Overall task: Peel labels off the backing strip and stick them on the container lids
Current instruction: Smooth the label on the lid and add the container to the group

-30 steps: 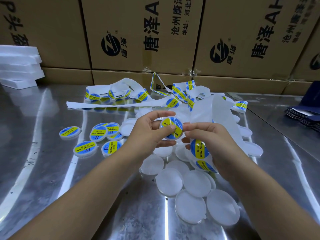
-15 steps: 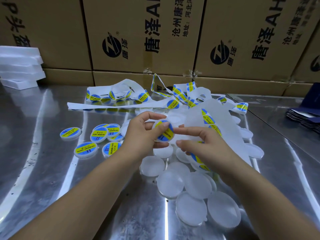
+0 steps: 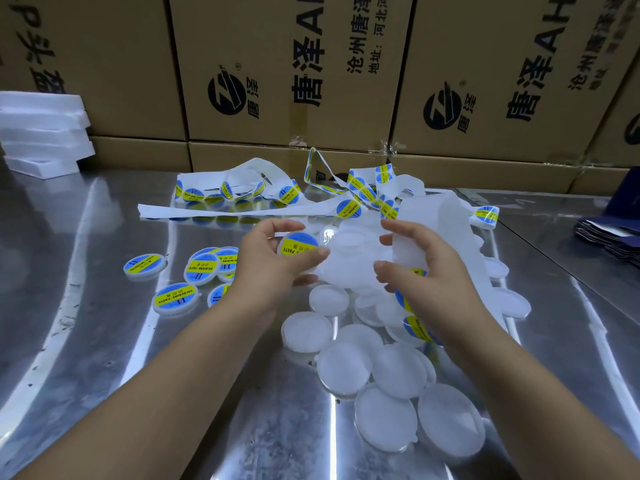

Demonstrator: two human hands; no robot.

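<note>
My left hand (image 3: 270, 261) grips a round white container lid (image 3: 298, 244) that carries a blue and yellow label, thumb across its lower edge. My right hand (image 3: 420, 268) holds the translucent backing strip (image 3: 436, 220), which loops up and over the hand; labels (image 3: 414, 327) still on the strip show below the wrist. Several unlabelled white lids (image 3: 346, 365) lie in a pile between my forearms. Several labelled lids (image 3: 202, 268) sit on the table left of my left hand.
The steel table (image 3: 86, 341) holds tangled label strip (image 3: 242, 194) at the back. Cardboard boxes (image 3: 277, 81) wall off the far edge. White foam trays (image 3: 41, 133) are stacked at far left, and dark blue pouches (image 3: 613, 233) lie at the right.
My hands have drawn apart. The right hand has left the labelled lid and now holds only the strip. The left hand has shifted the labelled lid slightly left.
</note>
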